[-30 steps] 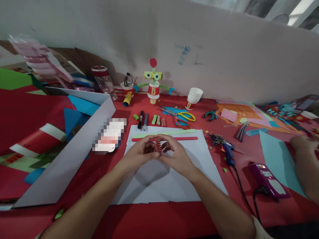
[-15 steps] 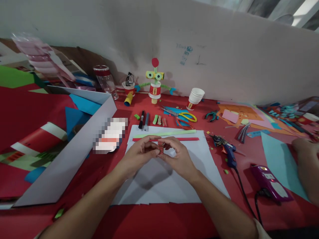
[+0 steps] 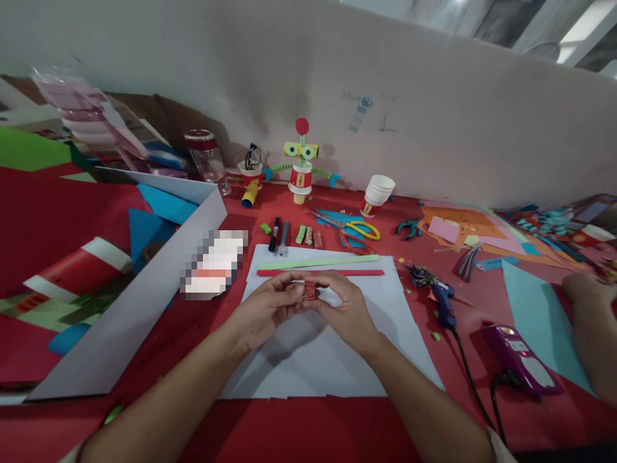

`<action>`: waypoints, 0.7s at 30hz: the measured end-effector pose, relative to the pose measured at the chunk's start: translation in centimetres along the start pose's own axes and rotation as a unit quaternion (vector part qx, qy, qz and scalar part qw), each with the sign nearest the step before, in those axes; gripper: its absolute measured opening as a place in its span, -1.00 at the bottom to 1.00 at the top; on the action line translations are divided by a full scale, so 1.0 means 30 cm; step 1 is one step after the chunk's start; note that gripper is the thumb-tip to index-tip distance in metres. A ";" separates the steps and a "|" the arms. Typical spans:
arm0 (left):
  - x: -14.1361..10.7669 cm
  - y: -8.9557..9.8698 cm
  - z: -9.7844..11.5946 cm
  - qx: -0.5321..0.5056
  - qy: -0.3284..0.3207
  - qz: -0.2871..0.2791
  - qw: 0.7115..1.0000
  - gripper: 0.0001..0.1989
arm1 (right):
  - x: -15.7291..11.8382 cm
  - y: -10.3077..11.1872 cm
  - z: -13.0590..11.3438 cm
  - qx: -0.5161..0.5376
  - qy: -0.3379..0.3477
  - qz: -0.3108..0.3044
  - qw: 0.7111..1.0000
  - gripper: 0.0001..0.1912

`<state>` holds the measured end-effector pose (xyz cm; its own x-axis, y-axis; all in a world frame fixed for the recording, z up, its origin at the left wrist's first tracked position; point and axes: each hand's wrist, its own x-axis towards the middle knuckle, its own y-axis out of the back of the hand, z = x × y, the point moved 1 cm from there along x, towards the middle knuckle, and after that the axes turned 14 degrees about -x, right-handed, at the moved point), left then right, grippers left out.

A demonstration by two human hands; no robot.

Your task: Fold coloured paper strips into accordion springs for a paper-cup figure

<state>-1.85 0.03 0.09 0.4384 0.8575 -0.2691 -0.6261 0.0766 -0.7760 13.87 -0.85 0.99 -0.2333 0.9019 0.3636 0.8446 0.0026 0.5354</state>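
Observation:
Between the fingertips of both hands is a small red folded-paper spring (image 3: 310, 290), its pleats stacked upright. My left hand (image 3: 272, 302) grips its left side, and my right hand (image 3: 344, 302) pinches it from the right. Both hands are above a white paper sheet (image 3: 308, 366). Just beyond the fingers, a red paper strip (image 3: 357, 272) and a light green paper strip (image 3: 332, 261) lie across the sheet. Past its far edge are several more paper springs (image 3: 309, 235) in green and red, beside a black marker (image 3: 274, 234) and a grey marker (image 3: 284, 238).
A paper-cup robot figure (image 3: 301, 177) stands at the back, with stacked cups (image 3: 378, 193) to its right. Scissors (image 3: 359, 229), a glue gun (image 3: 441, 299) and a purple power strip (image 3: 523, 360) are rightward. Another person's hand (image 3: 595, 308) is far right; a white box (image 3: 144, 289) stands left.
The paper spring has turned slightly between my fingers and looks more tightly pressed together. Both hands stay in nearly the same place. The view has shifted a little.

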 end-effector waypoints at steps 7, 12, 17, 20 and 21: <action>-0.002 0.002 0.020 -0.027 0.012 0.009 1.000 -0.71 | -0.010 -0.006 0.003 -0.012 0.007 -0.030 0.999 -0.21; 0.004 0.013 0.022 -0.017 0.023 -0.004 1.000 -0.67 | -0.007 0.004 0.005 -0.020 0.013 -0.030 0.999 -0.32; 0.009 0.029 0.014 0.012 0.022 0.024 0.999 -0.70 | -0.005 0.001 -0.001 -0.028 0.024 -0.026 0.999 -0.45; 0.007 0.029 0.007 0.031 0.013 0.019 0.999 -0.70 | -0.005 0.003 -0.001 -0.039 0.013 -0.016 0.999 -0.55; 0.007 0.026 0.005 0.047 0.007 0.016 0.999 -0.68 | -0.004 0.009 0.004 -0.043 -0.001 -0.007 0.999 -0.58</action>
<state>-2.36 0.34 -0.48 0.4254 0.8533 -0.3016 -0.6979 0.0970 -0.7096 14.17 -0.91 1.00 -0.2441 0.9028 0.3541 0.7964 -0.0218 0.6044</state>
